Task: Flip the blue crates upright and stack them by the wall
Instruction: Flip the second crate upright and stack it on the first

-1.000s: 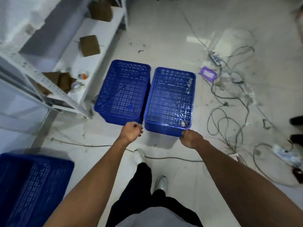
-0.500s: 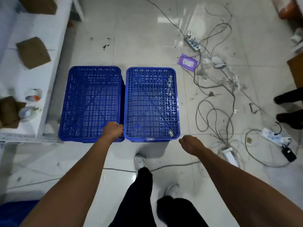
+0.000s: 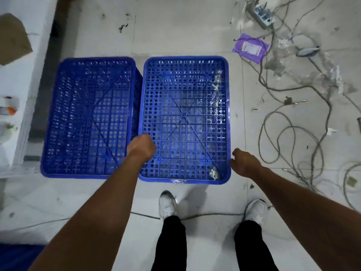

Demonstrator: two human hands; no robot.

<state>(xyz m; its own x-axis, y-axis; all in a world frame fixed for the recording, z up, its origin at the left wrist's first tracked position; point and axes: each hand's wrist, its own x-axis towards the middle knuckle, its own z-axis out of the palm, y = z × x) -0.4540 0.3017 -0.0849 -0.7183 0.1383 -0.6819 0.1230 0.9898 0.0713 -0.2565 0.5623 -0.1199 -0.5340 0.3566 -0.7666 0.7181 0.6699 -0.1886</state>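
Note:
Two blue crates lie bottom-up and side by side on the floor, the left crate (image 3: pixel 89 118) touching the right crate (image 3: pixel 185 106). My left hand (image 3: pixel 141 148) sits on the seam between them, its fingers curled down over the right crate's left rim and hidden from view. At the right rim near the front corner is my right hand (image 3: pixel 244 163), thumb raised and fingers loosely bent, just touching the rim without holding it. Bits of clear tape cling to the right crate's base.
A white shelf (image 3: pixel 17 94) with cardboard pieces and small items stands close to the left crate. Tangled cables (image 3: pixel 293 133), a power strip (image 3: pixel 261 13) and a purple packet (image 3: pixel 251 47) litter the floor at right. Another blue crate (image 3: pixel 19 257) shows at bottom left.
I have stepped closer to the crates. My left hand moved from the left crate's near corner onto the seam, and my right hand rose to the right crate's right rim.

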